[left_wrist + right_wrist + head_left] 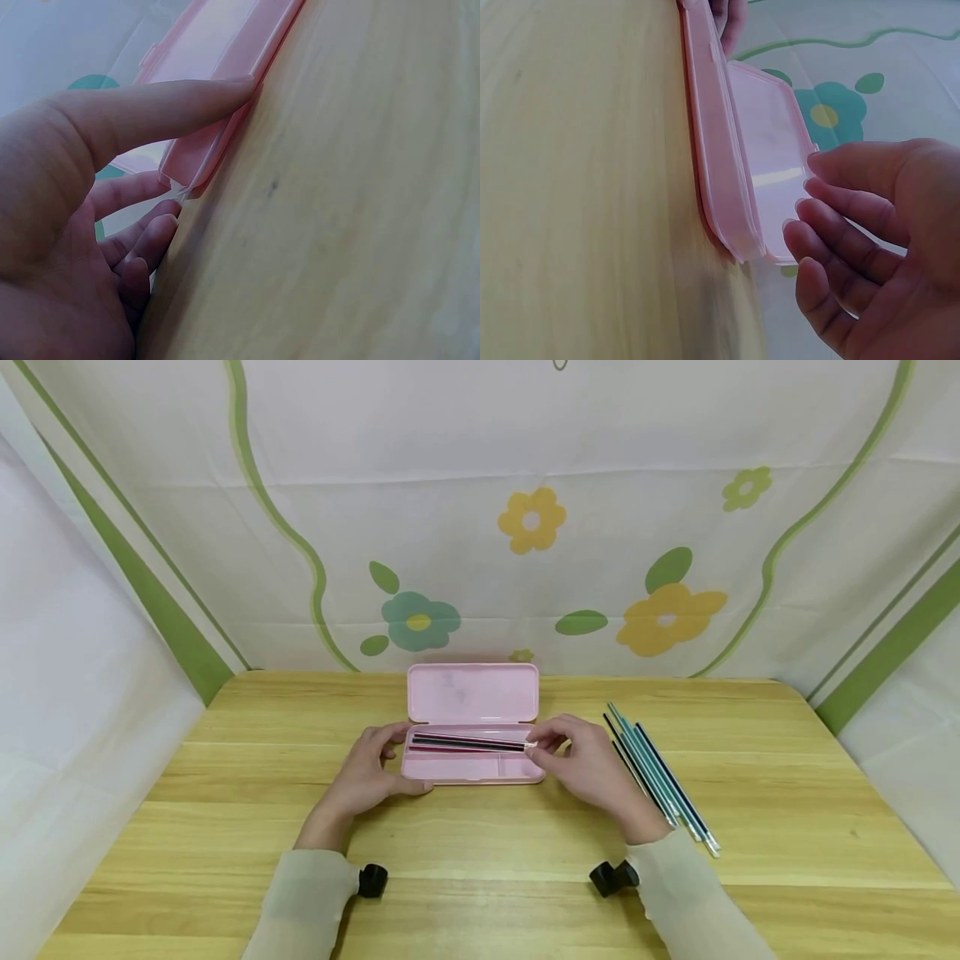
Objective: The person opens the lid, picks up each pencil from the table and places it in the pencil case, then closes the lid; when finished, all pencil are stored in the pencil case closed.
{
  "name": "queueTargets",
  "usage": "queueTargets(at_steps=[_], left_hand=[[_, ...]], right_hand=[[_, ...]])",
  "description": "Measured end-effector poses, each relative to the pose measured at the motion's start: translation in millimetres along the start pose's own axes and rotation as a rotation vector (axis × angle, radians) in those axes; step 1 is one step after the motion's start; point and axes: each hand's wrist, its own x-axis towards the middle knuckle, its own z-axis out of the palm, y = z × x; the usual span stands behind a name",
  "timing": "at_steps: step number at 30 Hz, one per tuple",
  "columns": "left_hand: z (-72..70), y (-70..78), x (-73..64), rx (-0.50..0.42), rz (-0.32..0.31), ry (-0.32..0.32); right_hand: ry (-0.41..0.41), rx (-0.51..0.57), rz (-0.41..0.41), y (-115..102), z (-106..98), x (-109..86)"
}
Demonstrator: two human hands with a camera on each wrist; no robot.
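Observation:
A pink pencil case (450,768) lies open on the table, its lid (472,693) raised at the back. Several dark and red striped pencils (465,742) lie in its rear compartment. My left hand (367,772) grips the case's left end, thumb along the front edge, fingers round the back corner. At the right end, my right hand (577,756) has thumb and index fingertips right by the pencils' pale ends. In the right wrist view its fingers (840,247) are loosely bent beside the lid, and no pencil shows between them.
Several teal and dark pencils (660,777) lie in a loose bundle to the right of the case, partly behind the right forearm. A flowered cloth (465,527) hangs behind the wooden table (480,852). Black wrist mounts (372,881) sit at both sleeves.

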Motion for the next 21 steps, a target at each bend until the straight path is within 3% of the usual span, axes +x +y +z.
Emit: queueTargets(at_steps=[9, 21], left_hand=[[2.8, 3.2, 4.6, 0.002, 0.033, -0.01], [4.5, 1.9, 4.4, -0.005, -0.01, -0.009]], right_hand=[[0.061, -0.103, 0.019, 9, -18, -19.7], [0.086, -0.135, 0.078, 22, -44, -56.0]])
